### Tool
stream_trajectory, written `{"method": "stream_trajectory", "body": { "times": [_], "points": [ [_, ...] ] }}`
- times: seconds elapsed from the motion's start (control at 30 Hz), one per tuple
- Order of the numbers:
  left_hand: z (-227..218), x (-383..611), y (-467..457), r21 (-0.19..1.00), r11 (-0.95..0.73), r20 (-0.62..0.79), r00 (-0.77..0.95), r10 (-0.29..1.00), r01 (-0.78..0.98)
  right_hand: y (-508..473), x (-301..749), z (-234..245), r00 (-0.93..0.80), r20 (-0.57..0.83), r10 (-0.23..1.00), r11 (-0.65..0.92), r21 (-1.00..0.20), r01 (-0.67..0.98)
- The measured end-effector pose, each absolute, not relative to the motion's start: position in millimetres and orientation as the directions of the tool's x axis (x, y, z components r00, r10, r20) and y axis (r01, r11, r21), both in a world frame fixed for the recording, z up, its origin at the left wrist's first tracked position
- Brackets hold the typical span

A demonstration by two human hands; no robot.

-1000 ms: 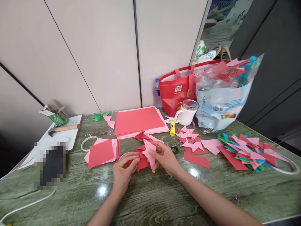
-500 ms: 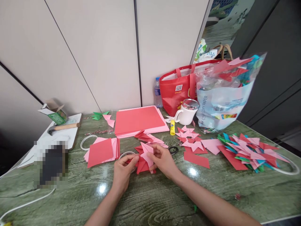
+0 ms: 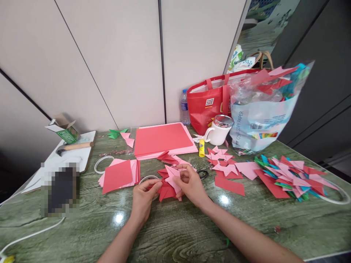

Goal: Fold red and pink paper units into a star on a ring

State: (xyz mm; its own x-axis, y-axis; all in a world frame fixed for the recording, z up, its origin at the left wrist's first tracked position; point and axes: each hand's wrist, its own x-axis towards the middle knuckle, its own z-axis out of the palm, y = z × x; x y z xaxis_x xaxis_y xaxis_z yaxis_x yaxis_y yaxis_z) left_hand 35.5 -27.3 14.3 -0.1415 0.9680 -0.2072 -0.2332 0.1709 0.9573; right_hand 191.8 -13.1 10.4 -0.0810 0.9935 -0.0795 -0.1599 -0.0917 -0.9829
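Both hands meet over the table around a folded paper piece with red points (image 3: 166, 193) and a pink folded part (image 3: 171, 176). My left hand (image 3: 145, 195) pinches the red paper at its left side. With thumb and fingers, my right hand (image 3: 192, 185) grips the pink part, which lies over the red. A roll of white tape (image 3: 149, 178) sits partly hidden behind my left hand. Beyond my right hand are black-handled scissors (image 3: 203, 174), also partly covered. More red and pink folded pieces (image 3: 168, 157) lie just behind the hands.
Red and pink sheets (image 3: 164, 138) lie at the back, and smaller squares (image 3: 117, 177) at left. A yellow glue stick (image 3: 202, 148) stands before a white mug (image 3: 218, 131). Folded papers (image 3: 293, 175) pile at right, near a plastic bag (image 3: 257, 124). A hammer (image 3: 74, 147) rests at left.
Hands and paper stay in nearly the same place, with the pink part tilted slightly under my right hand. The whole view has shifted a little.
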Motion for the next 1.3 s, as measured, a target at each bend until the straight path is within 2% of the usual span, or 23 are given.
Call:
{"method": "stream_trajectory", "body": {
  "times": [0.3,0.63,0.9,1.3],
  "points": [
    [14.1,34.4,-25.2,0.947,0.213,-0.251,-0.141,0.958,-0.241,-17.4,190.7,13.0,-0.043,-0.039,0.998,-0.039,-0.999,-0.005],
    [14.4,34.7,-25.8,0.945,0.228,-0.266,-0.140,0.954,-0.236,-17.0,190.6,8.0,-0.045,-0.027,0.999,-0.027,-1.000,0.010],
    [18.0,36.2,-25.9,0.952,0.245,-0.275,-0.160,0.948,-0.184,-12.0,193.4,5.6,0.012,0.089,0.996,0.087,-0.990,0.113],
    [16.8,35.9,-25.1,0.951,0.235,-0.266,-0.147,0.953,-0.202,-12.9,192.7,5.8,0.000,0.092,0.996,0.091,-0.993,0.075]
  ]
}}
